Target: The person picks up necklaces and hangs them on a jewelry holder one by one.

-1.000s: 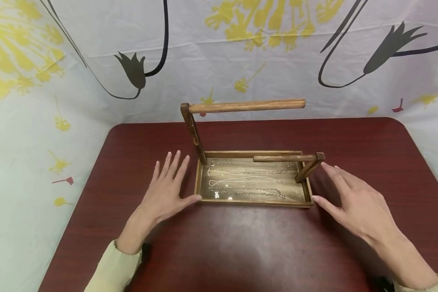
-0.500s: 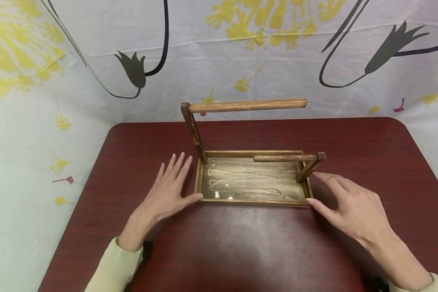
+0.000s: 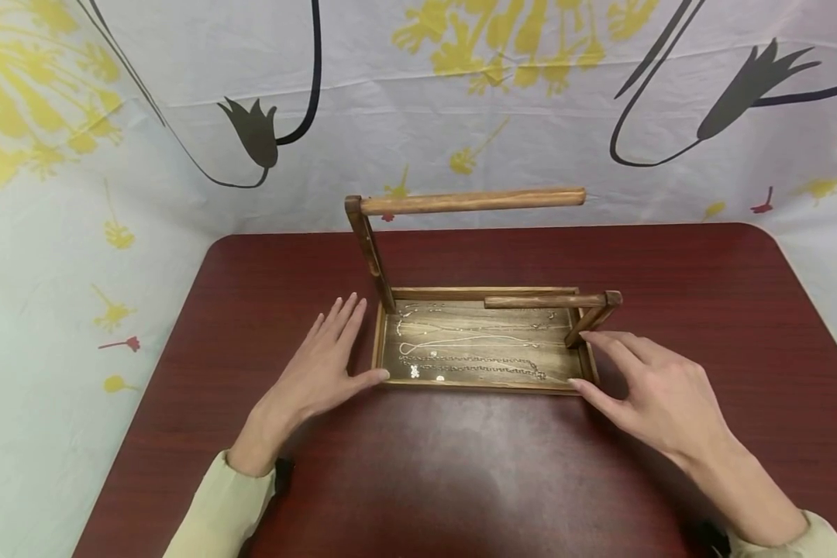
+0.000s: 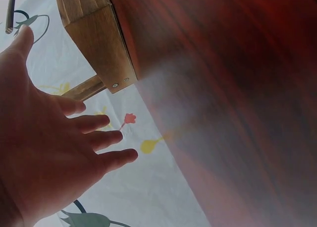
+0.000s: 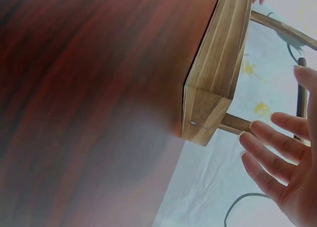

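A wooden jewelry stand (image 3: 484, 387) has a shallow tray base, a tall post with a long bar (image 3: 474, 201) at the left and a shorter post with a short bar (image 3: 540, 302) at the right. Several thin necklaces (image 3: 470, 341) and small shiny pieces lie inside the tray. My left hand (image 3: 314, 380) is spread beside the tray's left end, its thumb at the front left corner. Around the right end is my right hand (image 3: 659, 395), thumb at the front right corner and fingers near the short post. In the right wrist view, its fingers (image 5: 270, 157) are loosely bent and grip nothing.
The stand is on a dark red wood-grain table (image 3: 460, 480) with rounded back corners. Behind and to the sides hangs a white cloth (image 3: 418, 116) printed with yellow and grey flowers.
My right hand has moved left, closer over the tray's right end. The left hand has shifted very slightly, its fingers drawing together. The stand stays in place.
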Available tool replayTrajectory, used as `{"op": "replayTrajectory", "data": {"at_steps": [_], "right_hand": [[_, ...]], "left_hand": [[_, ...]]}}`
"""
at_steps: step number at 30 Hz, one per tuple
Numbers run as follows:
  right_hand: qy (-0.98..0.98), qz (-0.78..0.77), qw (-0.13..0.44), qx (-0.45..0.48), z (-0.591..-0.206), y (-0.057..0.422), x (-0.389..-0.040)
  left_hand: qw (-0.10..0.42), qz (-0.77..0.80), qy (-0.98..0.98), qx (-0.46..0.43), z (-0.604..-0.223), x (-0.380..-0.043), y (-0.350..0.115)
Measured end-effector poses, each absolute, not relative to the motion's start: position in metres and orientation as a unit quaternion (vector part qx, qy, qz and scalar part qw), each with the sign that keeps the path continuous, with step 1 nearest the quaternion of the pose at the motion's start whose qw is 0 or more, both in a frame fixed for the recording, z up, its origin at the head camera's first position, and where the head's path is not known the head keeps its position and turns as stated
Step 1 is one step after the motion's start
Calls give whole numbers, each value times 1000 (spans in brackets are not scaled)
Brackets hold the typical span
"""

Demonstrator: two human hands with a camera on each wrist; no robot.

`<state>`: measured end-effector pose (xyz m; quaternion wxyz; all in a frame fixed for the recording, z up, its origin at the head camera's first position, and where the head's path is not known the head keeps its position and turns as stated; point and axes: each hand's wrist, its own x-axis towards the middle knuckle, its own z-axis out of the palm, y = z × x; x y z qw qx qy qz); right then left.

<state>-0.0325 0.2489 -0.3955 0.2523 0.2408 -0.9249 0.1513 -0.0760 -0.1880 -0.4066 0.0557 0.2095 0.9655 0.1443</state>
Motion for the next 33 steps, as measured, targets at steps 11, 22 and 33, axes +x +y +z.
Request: {"op": "replayTrajectory", "data": {"at_steps": [11,22,33], "right_hand": [[-923,183,229,249,-400,236,-37],[-917,232,217,239,-404,228,-41],[-914,269,205,224,-411,223,-49]], "left_hand": [[77,171,961,206,-410,-81,-187],[87,178,957,212,-411,-81,-185],[98,159,959,212,-411,-82,-183]]}}
